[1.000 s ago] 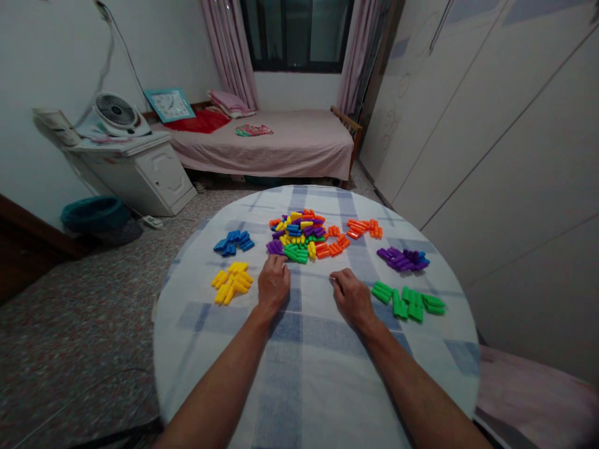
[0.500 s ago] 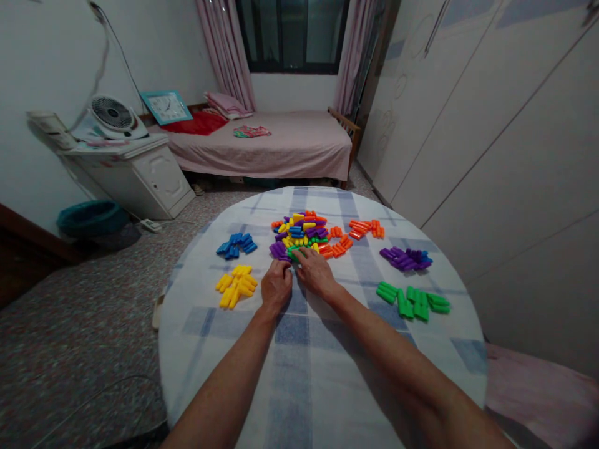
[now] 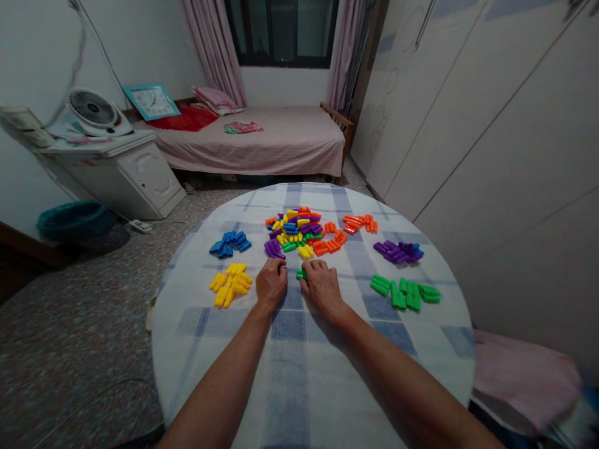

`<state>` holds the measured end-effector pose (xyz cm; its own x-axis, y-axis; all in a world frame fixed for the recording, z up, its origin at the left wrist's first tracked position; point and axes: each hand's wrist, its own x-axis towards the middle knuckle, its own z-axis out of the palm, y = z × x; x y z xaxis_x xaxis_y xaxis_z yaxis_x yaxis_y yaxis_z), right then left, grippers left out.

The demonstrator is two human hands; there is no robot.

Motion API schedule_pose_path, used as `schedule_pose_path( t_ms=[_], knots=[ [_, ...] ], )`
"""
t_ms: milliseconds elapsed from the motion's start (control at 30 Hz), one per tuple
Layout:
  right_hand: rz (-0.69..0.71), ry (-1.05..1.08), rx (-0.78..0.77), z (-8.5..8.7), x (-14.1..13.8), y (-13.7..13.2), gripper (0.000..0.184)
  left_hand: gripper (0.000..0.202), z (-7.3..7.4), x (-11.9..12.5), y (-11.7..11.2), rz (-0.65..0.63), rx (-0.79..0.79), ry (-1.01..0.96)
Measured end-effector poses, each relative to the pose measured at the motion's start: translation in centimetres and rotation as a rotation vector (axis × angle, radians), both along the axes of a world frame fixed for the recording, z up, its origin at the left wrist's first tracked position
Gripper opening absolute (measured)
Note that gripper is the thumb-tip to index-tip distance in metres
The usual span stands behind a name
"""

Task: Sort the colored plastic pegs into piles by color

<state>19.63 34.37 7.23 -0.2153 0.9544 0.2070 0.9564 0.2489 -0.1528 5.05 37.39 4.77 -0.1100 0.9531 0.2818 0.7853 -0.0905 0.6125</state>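
Seen from the head camera, the left hand [image 3: 271,284] is resting curled just below the mixed pile of plastic pegs [image 3: 292,231] on the desk [image 3: 290,374], its grip unclear, while the right hand's [image 3: 322,287] fingers [image 3: 309,268] are pressing beside a lone green peg [image 3: 302,274], apart from the green group [image 3: 405,294].

Left hand [image 3: 271,284] and right hand [image 3: 322,288] side by side, palms down.
Fingers [image 3: 311,268] curl downward; left forearm [image 3: 219,368] and right forearm [image 3: 388,368] angle inward from below, toward the hands.

- Head-worn camera looks forward and down across a round table [image 3: 290,374]
- Close above the left hand [image 3: 271,284] and right hand [image 3: 322,288]
- Farther off: bed [image 3: 276,143], window [image 3: 281,31]
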Motion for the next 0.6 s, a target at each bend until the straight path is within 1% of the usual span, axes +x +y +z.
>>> schedule_pose_path(
  t_ms=[133, 200, 267, 367, 467, 533, 600],
  knots=[
    [0.035, -0.023, -0.021, 0.1, 2.2, -2.4, 0.027, 0.022, -0.1, -0.1, 0.1, 0.007, -0.001, 0.0],
    [0.045, -0.036, -0.035, 0.2, 3.5, -3.5, 0.023, 0.023, -0.2, -0.1, 0.1, 0.007, 0.001, -0.007],
    [0.027, -0.043, -0.048, 0.3, 5.0, -4.5, 0.021, 0.023, -0.1, -0.1, 0.1, 0.002, -0.001, -0.011],
    [-0.065, -0.053, -0.017, 0.7, 7.9, -5.8, 0.025, 0.022, 0.0, -0.1, 0.1, 0.002, -0.008, -0.016],
    [-0.219, -0.079, 0.095, 0.9, 11.2, -6.6, 0.03, 0.023, 0.0, 0.0, 0.1, 0.007, -0.003, -0.013],
    [-0.28, -0.105, 0.151, 0.5, 12.9, -6.9, 0.031, 0.023, 0.0, 0.0, 0.1, 0.007, 0.0, -0.011],
    [-0.276, -0.125, 0.174, -0.4, 14.1, -7.0, 0.033, 0.023, -0.1, -0.1, 0.2, 0.007, -0.003, -0.008]
  ],
)
